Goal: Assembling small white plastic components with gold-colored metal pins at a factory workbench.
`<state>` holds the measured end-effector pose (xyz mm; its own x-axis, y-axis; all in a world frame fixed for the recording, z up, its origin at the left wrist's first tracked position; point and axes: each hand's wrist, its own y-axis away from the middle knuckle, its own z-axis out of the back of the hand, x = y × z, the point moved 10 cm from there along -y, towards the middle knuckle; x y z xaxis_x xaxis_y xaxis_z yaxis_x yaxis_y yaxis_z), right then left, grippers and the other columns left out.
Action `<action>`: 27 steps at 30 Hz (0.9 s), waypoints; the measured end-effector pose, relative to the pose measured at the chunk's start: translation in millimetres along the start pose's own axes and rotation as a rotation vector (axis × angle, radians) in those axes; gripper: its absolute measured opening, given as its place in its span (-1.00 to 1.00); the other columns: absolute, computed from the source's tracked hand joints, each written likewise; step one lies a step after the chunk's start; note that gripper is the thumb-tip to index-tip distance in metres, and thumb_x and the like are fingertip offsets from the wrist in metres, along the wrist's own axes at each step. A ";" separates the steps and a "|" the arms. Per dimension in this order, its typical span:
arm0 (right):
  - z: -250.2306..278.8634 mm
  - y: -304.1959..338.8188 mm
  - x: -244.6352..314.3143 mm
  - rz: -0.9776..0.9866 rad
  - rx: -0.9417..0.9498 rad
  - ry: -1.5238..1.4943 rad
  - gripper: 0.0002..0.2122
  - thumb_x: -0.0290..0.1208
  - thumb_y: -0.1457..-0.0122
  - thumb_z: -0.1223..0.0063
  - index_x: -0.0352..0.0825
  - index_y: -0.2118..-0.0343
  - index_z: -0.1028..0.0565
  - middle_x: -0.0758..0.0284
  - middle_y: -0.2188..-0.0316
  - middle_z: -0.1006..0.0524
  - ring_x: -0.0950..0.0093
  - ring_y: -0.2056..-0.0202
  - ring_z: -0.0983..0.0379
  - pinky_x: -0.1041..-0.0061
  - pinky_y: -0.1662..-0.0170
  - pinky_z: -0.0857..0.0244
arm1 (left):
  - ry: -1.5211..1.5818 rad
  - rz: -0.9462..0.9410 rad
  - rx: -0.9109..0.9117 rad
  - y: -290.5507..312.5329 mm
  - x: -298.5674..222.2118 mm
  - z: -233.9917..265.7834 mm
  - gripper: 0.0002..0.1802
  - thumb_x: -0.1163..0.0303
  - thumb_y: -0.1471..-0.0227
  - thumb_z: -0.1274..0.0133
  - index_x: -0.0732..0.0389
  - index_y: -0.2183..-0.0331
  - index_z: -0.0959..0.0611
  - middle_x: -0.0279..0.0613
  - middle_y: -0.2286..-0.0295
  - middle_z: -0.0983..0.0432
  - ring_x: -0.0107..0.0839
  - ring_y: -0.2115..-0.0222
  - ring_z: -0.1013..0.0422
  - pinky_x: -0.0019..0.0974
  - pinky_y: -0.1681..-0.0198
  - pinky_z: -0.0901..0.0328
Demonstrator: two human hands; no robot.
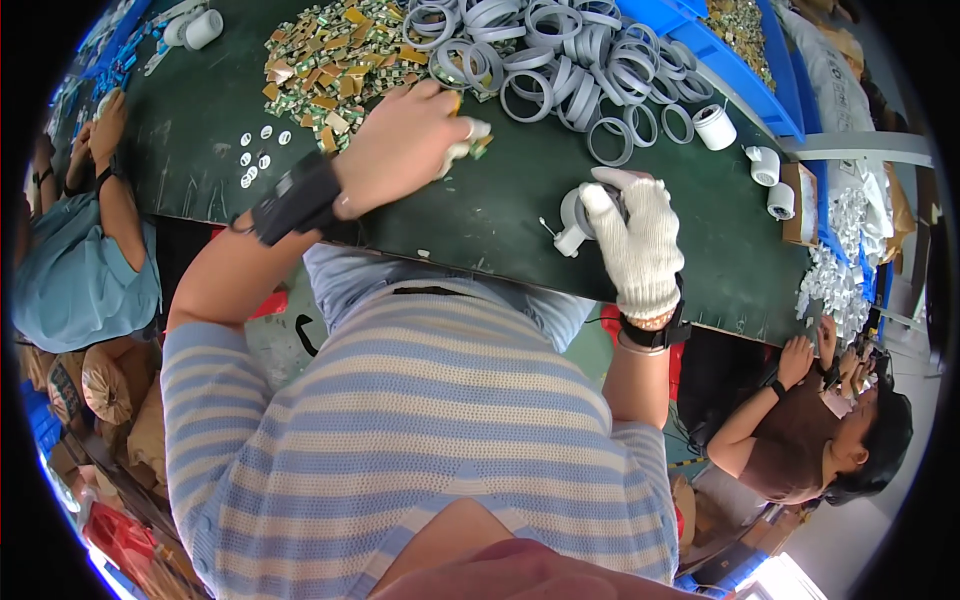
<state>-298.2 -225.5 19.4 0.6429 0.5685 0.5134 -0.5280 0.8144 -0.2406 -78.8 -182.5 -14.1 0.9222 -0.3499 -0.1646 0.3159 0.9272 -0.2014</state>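
Note:
My left hand (405,140), bare but for white covers on some fingertips, reaches to the near edge of a pile of small circuit boards (330,65). Its fingers are closed, and a small green-and-yellow circuit board (482,147) shows at their tips. My right hand (638,240) wears a white knitted glove. Its thumb and fingers grip a round grey-and-white part (574,218) with a short white stub pointing toward me, just over the table. The glove hides the far side of that part. Beyond it lies a heap of grey rings (580,75).
White cylindrical parts (714,128) stand at the right of the dark green table (480,225). Small white discs (264,161) lie at the left. Blue bins (730,70) border the far right. One person (85,260) works at the left, another (800,430) at the right.

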 end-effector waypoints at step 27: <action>-12.4 59.7 41.3 0.054 -0.083 0.124 -0.70 -0.37 0.05 -0.47 -0.21 0.20 -0.68 0.17 -0.15 -0.46 -0.01 -0.25 -0.27 0.07 -0.26 -0.17 | 0.175 -0.231 -0.118 45.6 -49.7 15.8 -0.71 0.39 0.06 -0.24 0.16 0.21 -0.69 -0.23 0.24 -0.49 -0.18 0.15 -0.40 -0.18 0.05 -0.34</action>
<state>-296.2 -151.9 16.0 0.6813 0.6175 0.3931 -0.5192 0.7862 -0.3352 -106.7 -120.6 0.1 0.7735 -0.5764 -0.2635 0.4747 0.8024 -0.3617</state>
